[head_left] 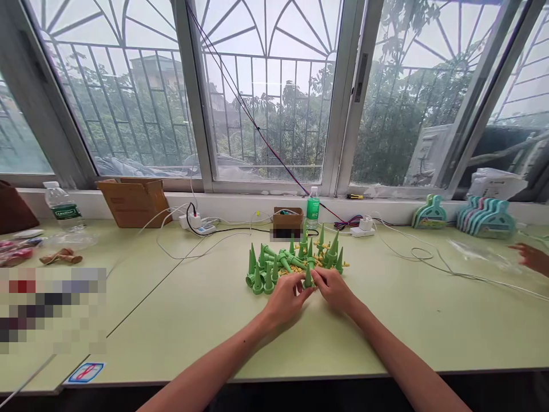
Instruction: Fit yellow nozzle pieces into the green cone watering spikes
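Note:
On the table in front of me stands a cluster of green plant watering spikes [268, 280], some upright on their wide ends and others lying on their sides. Small yellow pieces [295, 269] are scattered among them. At the near edge of this cluster, my left hand [288, 294] grips an upright green watering spike [307, 279] low on its left side. My right hand [335, 289] has its fingers closed against the same spike from the right. My fingers partly cover its base.
Behind the spikes are a small cardboard box [288, 217] and a green-labelled bottle [313, 207]. Cables and power strips [362, 229] run along the windowsill. Turquoise hangers [486, 217] stand at right, near another person's hand [532, 257]. A larger carton [134, 203] is at left.

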`<act>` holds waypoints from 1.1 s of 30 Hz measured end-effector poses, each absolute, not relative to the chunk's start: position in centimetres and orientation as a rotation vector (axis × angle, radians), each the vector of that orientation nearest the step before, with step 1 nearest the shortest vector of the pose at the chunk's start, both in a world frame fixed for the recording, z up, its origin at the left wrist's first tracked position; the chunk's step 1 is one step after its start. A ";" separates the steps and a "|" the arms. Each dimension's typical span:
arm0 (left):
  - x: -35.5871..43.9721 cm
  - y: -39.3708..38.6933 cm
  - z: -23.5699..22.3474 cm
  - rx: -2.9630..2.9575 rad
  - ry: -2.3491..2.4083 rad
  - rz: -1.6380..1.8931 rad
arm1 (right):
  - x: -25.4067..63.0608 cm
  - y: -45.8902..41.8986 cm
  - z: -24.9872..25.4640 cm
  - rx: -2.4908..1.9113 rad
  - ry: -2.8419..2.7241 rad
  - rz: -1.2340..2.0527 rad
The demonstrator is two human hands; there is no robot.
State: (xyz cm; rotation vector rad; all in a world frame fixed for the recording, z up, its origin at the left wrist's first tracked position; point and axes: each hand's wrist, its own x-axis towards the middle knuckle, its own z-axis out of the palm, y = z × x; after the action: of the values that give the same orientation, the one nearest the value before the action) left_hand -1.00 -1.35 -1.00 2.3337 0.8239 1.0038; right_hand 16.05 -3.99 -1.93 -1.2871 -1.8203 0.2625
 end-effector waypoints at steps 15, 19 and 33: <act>-1.1 -1.1 -1.0 2.178 0.888 1.050 | 16.0 -4.1 -1.8 -1.254 -1.747 0.290; -1.0 -1.0 -1.1 2.081 0.878 1.025 | 16.0 -4.1 -1.8 -1.258 -1.688 0.288; -1.0 -0.9 -1.3 1.944 0.879 1.010 | 16.0 -4.2 -1.4 -1.246 -1.613 0.268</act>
State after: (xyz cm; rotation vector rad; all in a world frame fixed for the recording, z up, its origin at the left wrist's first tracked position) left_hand -0.97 -0.91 -1.33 1.9444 0.8786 1.0096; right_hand 15.97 -4.18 -1.36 -1.2457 -1.6126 0.2678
